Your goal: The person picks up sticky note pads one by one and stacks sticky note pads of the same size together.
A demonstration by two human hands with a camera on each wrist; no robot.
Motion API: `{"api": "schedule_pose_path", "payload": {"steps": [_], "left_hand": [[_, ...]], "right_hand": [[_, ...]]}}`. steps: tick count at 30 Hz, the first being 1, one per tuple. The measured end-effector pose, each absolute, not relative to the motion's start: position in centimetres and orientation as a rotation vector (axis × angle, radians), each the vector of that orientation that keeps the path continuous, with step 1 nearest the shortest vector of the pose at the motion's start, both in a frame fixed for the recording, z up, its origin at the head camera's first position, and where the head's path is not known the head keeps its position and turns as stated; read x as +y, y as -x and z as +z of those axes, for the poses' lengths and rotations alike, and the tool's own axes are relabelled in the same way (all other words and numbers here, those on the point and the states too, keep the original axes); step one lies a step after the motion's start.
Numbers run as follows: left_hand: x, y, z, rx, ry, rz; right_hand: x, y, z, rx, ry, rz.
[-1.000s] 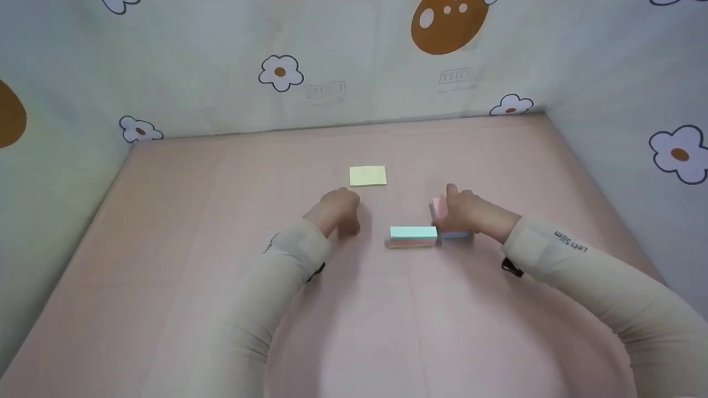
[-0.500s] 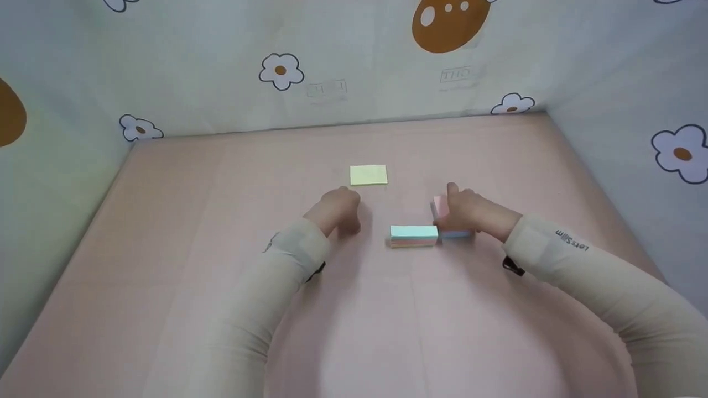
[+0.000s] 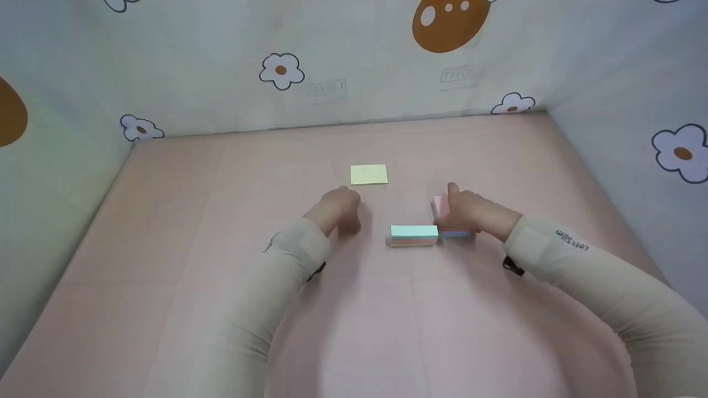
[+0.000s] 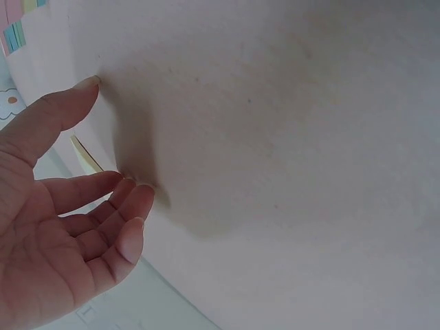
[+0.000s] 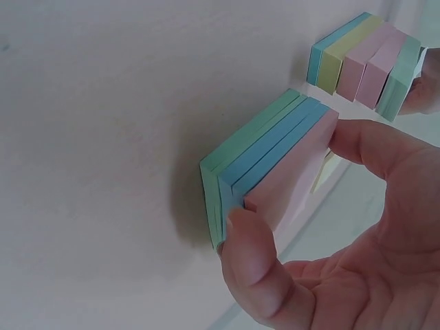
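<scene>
My right hand (image 3: 470, 211) grips a stack of sticky note pads (image 5: 275, 151) by its edges, thumb on one end and a finger on the other. The stack has a pink pad on top with blue and green ones beneath, and my hand partly covers it in the head view. Just left of it stands a second stack of sticky note pads (image 3: 414, 236), topped in mint green above pink, yellow and blue layers. My left hand (image 4: 75, 220) holds nothing; its fingers are loosely bent near the tabletop, thumb apart. Beyond it lies a pale yellow sticky note pad (image 3: 369, 174).
A pink cloth covers the table (image 3: 166, 249). Pale curtains (image 3: 193, 66) with flower prints rise behind it and along both sides.
Both hands and all the pads keep almost the same places. Only a very slight shift of the whole head view shows.
</scene>
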State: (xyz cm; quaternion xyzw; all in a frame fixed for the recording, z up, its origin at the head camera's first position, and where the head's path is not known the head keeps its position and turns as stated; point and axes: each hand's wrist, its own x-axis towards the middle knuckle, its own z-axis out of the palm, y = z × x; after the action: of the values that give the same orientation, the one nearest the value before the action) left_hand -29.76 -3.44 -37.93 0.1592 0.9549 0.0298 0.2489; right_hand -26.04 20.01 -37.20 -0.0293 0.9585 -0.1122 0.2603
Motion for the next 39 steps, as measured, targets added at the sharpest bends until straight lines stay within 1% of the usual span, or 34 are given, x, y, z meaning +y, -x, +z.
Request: {"api": "schedule_pose_path", "payload": {"steps": [21,30,36,39], "left_hand": [[-3.4,29.9,-37.9,2.580,-0.437,0.054],[-3.4,30.0,-37.9,2.578,-0.423,0.052],[-3.4,29.8,-38.0,2.591,-0.407,0.080],[-3.4,29.8,-38.1,2.595,-0.412,0.085]], "right_hand": [[20.0,26.0,-37.3,2.583,0.051,-0.332],[19.8,25.9,-36.6,2.584,-0.009,-0.278],[19.6,25.7,-36.5,2.615,0.022,-0.124],[19.5,25.7,-36.6,2.606,0.020,-0.117]]}}
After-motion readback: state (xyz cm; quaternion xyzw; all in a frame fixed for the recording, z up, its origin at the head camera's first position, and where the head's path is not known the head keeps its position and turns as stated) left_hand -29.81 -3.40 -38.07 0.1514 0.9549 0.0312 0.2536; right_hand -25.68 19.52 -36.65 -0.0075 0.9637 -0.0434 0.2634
